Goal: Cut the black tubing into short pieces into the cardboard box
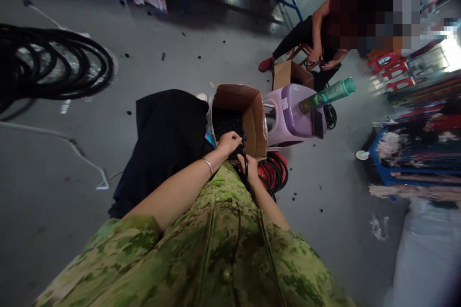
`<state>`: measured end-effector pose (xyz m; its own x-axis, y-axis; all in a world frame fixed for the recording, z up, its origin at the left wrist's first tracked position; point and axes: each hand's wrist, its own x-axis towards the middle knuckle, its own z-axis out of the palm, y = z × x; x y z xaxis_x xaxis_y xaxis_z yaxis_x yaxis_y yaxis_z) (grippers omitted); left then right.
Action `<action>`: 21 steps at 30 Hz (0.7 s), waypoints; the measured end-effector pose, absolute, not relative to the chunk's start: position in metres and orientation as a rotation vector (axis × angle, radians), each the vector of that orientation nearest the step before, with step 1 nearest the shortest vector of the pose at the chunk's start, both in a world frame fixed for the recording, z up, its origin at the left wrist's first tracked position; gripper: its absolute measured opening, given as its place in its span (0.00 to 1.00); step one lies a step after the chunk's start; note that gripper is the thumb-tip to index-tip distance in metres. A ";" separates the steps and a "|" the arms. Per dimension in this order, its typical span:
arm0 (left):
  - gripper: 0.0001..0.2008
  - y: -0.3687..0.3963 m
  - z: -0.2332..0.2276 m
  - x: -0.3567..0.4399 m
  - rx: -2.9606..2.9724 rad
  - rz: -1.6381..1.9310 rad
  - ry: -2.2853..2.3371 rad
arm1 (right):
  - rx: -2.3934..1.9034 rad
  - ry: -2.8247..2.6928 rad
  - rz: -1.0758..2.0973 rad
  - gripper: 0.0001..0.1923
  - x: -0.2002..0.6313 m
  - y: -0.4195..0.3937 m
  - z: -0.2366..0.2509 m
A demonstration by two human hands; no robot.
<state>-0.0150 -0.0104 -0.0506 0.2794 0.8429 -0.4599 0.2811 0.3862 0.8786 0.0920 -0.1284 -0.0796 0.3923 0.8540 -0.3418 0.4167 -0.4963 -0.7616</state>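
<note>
An open cardboard box [255,129] stands in front of me, with many small black pieces [226,122] in it. My left hand [230,143] is over the near part of the box, its fingers pinched together. A small dark piece shows by its fingertips, but I cannot make out what they grip. Close beside it, at the box's near edge, my right hand [249,168] is closed around a thin black tube [246,165]. The tube's upper end points toward the left hand's fingertips.
Right of the box are a purple plastic stool [284,117] bearing a green bottle [329,95] and a dark phone [317,123], and a red container [264,175] with coiled black tubing. A seated person's hands [317,57] work farther back. More black coils [72,64] are at left.
</note>
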 end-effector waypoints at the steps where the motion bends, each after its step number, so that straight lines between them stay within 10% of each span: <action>1: 0.04 -0.010 -0.050 -0.015 1.189 0.509 1.271 | -2.056 -1.082 1.034 0.26 0.094 -0.128 -0.077; 21: 0.06 -0.011 -0.051 -0.020 1.117 0.522 1.268 | -2.101 -1.118 0.900 0.27 0.088 -0.124 -0.092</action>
<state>-0.0198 -0.0107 -0.0511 0.2804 0.8312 -0.4800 0.2526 0.4186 0.8724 0.0879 -0.1241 -0.0921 0.4185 0.8619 -0.2863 0.4639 -0.4738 -0.7485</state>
